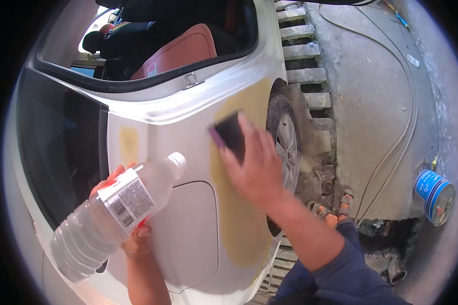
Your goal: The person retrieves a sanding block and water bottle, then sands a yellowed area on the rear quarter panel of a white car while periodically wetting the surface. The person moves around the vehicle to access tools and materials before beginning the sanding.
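Note:
My left hand is wrapped round a clear plastic bottle with a white cap and a white label, held tilted over the car's side. In my right hand is a dark sanding block with a purple edge, a little blurred. It lies against the white car panel, at the border of a yellowish filler patch. The patch runs along the wheel arch. A smaller yellow patch shows by the window edge. Below the bottle's cap is a closed fuel flap.
Right of the panel is the car's wheel. A slotted concrete drain runs alongside. A hose lies on the concrete floor, and a blue bucket sits near the wall. My sandalled feet stand by the drain.

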Demonstrator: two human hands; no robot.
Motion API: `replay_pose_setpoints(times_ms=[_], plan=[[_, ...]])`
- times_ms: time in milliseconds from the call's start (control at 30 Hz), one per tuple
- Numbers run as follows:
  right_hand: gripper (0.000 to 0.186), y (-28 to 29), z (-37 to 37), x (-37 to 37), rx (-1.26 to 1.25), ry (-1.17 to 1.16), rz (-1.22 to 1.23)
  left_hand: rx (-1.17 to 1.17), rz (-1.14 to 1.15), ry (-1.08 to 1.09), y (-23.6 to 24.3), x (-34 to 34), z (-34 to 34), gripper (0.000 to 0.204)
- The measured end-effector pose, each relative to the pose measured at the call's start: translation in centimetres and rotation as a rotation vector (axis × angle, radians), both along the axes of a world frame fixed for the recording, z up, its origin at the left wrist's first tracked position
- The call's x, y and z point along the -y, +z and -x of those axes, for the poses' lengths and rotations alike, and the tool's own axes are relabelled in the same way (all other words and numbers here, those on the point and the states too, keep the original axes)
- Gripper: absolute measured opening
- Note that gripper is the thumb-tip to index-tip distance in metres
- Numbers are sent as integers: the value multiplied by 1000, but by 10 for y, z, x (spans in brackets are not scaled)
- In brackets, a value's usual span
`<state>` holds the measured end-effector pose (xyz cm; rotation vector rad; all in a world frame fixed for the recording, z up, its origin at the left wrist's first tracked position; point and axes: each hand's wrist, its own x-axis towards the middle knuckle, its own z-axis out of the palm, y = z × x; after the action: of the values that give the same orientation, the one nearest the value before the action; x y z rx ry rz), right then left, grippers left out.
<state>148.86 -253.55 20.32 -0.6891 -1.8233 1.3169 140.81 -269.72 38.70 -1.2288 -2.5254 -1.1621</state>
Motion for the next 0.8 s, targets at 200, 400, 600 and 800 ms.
replay_pose_setpoints(times_ms=[200,400,600,800], plan=[[69,-12,-53,51,26,24,-69,28,-4,-15,-1,-7,-1,109],[71,-5,-4,0,-10,-9,-17,-4,28,-21,3,-6,-1,108],[72,-17,-37,50,17,47,-79,-10,36,-24,1,2,5,107],[70,-2,-19,21,-2,27,-19,2,8,-20,0,-7,-1,106]])
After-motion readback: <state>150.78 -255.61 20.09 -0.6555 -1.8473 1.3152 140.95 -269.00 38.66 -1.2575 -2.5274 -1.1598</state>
